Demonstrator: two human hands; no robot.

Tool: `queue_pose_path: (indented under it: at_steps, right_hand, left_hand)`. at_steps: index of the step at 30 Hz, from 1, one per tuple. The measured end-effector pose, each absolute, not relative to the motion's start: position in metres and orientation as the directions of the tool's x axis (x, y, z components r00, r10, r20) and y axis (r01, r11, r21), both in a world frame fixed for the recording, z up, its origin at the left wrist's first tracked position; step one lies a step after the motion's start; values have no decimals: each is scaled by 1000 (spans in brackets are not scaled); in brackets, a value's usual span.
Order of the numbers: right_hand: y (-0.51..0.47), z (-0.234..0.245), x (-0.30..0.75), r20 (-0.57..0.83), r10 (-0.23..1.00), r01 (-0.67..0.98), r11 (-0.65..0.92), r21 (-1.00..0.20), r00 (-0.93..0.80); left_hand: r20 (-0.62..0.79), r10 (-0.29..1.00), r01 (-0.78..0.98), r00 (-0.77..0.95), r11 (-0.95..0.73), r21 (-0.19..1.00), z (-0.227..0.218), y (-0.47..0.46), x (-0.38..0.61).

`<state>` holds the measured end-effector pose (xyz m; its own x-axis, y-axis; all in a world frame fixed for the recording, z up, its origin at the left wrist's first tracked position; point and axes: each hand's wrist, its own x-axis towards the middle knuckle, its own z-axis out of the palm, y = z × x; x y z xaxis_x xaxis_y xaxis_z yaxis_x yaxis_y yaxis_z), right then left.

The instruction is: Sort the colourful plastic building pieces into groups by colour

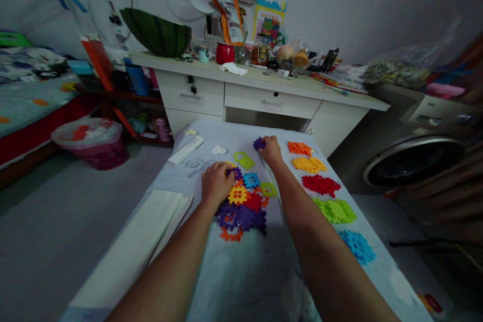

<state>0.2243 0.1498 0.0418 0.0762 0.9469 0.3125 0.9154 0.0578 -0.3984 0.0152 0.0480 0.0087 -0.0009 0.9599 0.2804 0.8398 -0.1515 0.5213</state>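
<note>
On the cloth-covered table lies a mixed heap of plastic interlocking building pieces, among them a yellow piece (pixel 237 194), a blue piece (pixel 251 180) and a red piece (pixel 253 202). My left hand (pixel 216 182) is at the heap's left side, its fingers curled onto a purple interlocking piece (pixel 236 173). Farther back, my right hand (pixel 272 151) pinches another purple interlocking piece (pixel 259 144) close to the cloth. A lime green piece (pixel 244 160) lies between the two hands.
Along the table's right side run separate piles: orange (pixel 300 148), yellow (pixel 309 164), red (pixel 321 185), green (pixel 336 210) and blue (pixel 357 246). A white bar-shaped object (pixel 186 151) and a folded white board (pixel 136 241) lie left. Behind stands a cluttered desk (pixel 264 78); a washing machine (pixel 400 126) is right.
</note>
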Motion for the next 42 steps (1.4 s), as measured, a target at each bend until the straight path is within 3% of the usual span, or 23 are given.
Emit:
queue_pose_path:
  at_steps: [8, 14, 22, 30, 38, 42]
  right_hand:
    - [137, 30, 215, 386, 922, 894, 199, -402, -32]
    - [121, 31, 189, 214, 922, 895, 372, -248, -323]
    - [112, 34, 176, 77, 932, 918, 362, -162, -354]
    - [90, 64, 189, -99, 882, 873, 430, -230, -460]
    - [54, 77, 212, 142, 945, 834, 328, -443, -296]
    - [33, 82, 244, 167, 965, 792, 263, -551, -204]
  left_hand:
    - [279, 960, 842, -6, -145, 519, 10, 48, 16]
    - [287, 958, 842, -7, -149, 518, 8, 48, 16]
    - [307, 952, 838, -9, -160, 522, 5, 49, 15]
    - [338, 941, 772, -7, -210, 600, 4, 51, 13]
    - [307, 948, 803, 79, -243, 544, 9, 48, 13]
    - [285, 954, 834, 88, -227, 503, 8, 47, 13]
